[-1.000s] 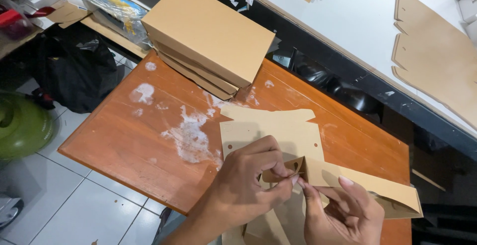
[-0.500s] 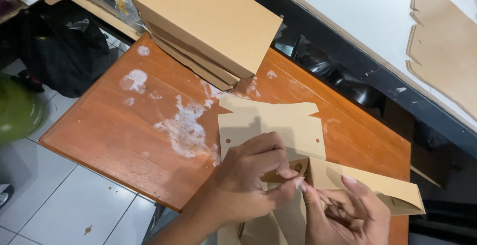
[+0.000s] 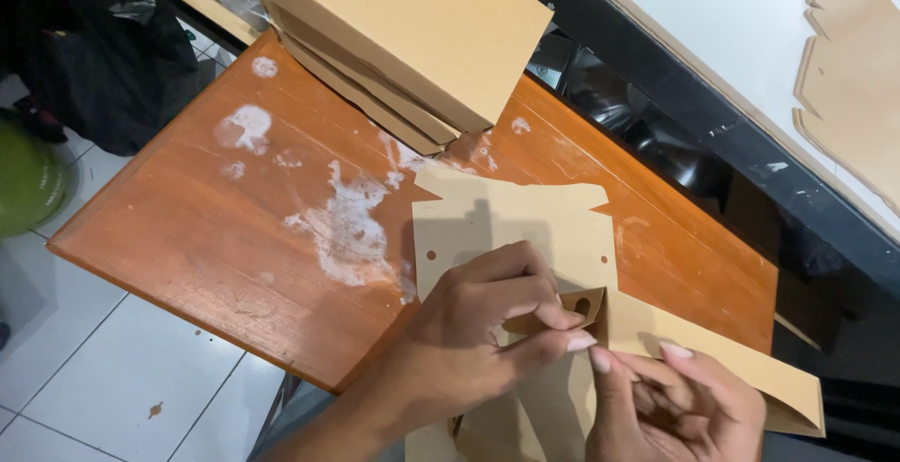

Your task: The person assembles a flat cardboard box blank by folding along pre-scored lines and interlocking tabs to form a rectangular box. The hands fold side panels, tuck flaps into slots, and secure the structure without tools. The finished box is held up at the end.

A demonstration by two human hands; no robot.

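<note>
A flat brown cardboard box blank (image 3: 511,223) lies on the orange wooden table (image 3: 206,228), partly folded near me. My left hand (image 3: 478,331) pinches a small folded flap of the blank between thumb and fingers. My right hand (image 3: 675,401) grips the long folded side panel (image 3: 741,368) that runs off to the right, its fingertips touching those of the left hand at the fold.
A stack of folded cardboard boxes (image 3: 412,26) stands at the table's far edge. White paint smears (image 3: 347,228) mark the tabletop. More flat blanks (image 3: 853,78) lie on a white surface at the top right. A black bag (image 3: 103,59) and a green object (image 3: 28,181) sit on the tiled floor at the left.
Both hands keep hold of the same fold with little movement. The camera has shifted, so the table and boxes sit higher and further left in view.
</note>
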